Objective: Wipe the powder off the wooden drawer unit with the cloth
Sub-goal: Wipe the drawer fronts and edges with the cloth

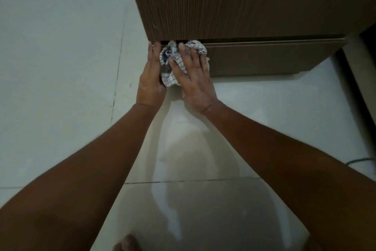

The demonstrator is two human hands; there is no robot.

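A dark brown wooden drawer unit (234,6) fills the top right, with a big upper drawer front and a lower drawer (264,57) beneath it. A bunched white cloth with a dark check pattern (169,77) is pressed against the left end of the lower drawer, just under the gap between the drawers. My right hand (193,76) lies flat over the cloth with fingers spread, pushing it onto the wood. My left hand (149,80) holds the cloth's left side at the unit's corner, fingertips at the gap. White powder marks show on both hands.
Pale glossy floor tiles (61,67) spread left and below the unit, with grout lines. A faint white smear shows on the upper drawer's lower left (155,28). A dark cable (360,160) lies at the right edge. A foot (127,243) shows at the bottom.
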